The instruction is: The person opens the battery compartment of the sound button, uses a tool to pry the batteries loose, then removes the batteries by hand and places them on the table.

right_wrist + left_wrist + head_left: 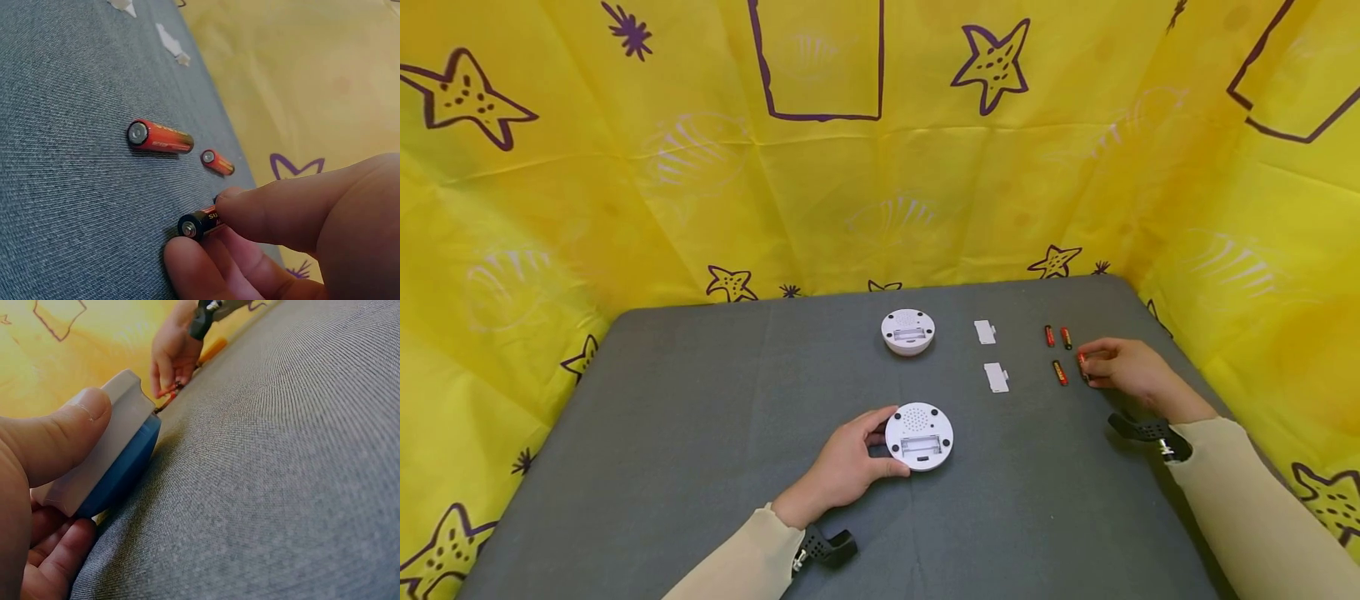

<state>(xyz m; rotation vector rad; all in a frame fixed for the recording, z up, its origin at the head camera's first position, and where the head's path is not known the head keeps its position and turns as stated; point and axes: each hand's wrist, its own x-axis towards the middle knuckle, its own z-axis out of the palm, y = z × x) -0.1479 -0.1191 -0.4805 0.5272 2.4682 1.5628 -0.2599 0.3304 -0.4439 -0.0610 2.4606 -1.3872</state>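
Note:
My left hand [847, 457] grips the left side of a round white device [914, 418] with its battery slot facing up. In the left wrist view the thumb lies along the white edge, fingers below, and the device's lower part [125, 465] is blue. At the right, my right hand [1131, 371] pinches a red-and-black battery [203, 223] between thumb and fingers, low over the grey cloth. Just left of it lie more batteries: a lone one [1060, 372] in front and two side by side [1049, 336] behind.
A second round device [907, 332] sits farther back, slot up. Two white battery covers [985, 332] [996, 377] lie between the devices and the batteries. The grey table [700, 400] meets a yellow patterned cloth [820, 208] at the back and sides.

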